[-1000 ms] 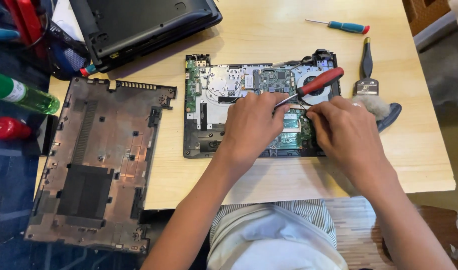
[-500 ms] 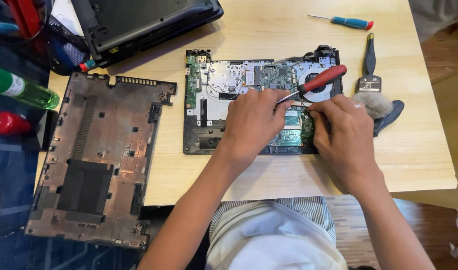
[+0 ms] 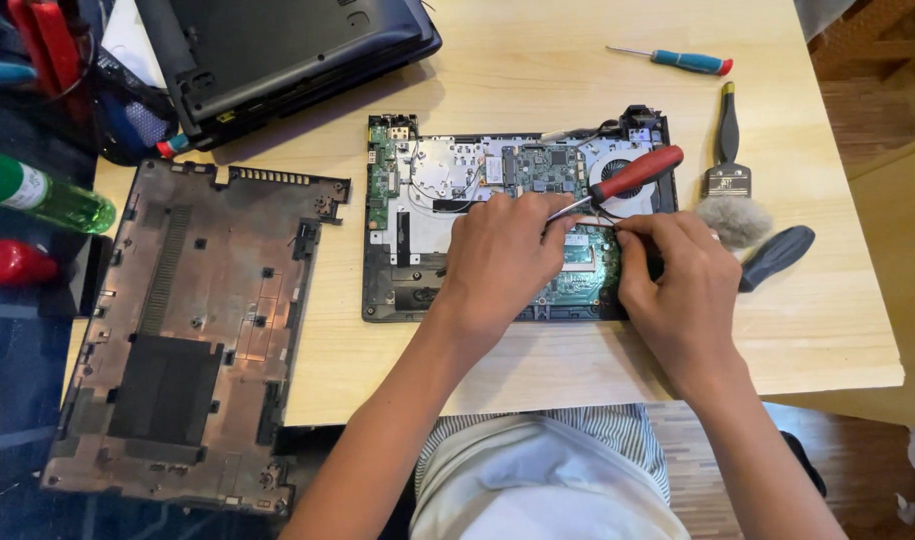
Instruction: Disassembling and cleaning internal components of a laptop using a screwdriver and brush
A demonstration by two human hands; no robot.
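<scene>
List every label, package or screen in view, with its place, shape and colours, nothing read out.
Green bottle: far left, lying tilted, with a white label band around it.
Brush: right of the opened laptop, a small dark mark on its metal ferrule.
No packages or lit screens show.

White label on green bottle [image 3: 37,193]

head cam | looks steeply down | near | wooden table [image 3: 537,80] fills view
</scene>
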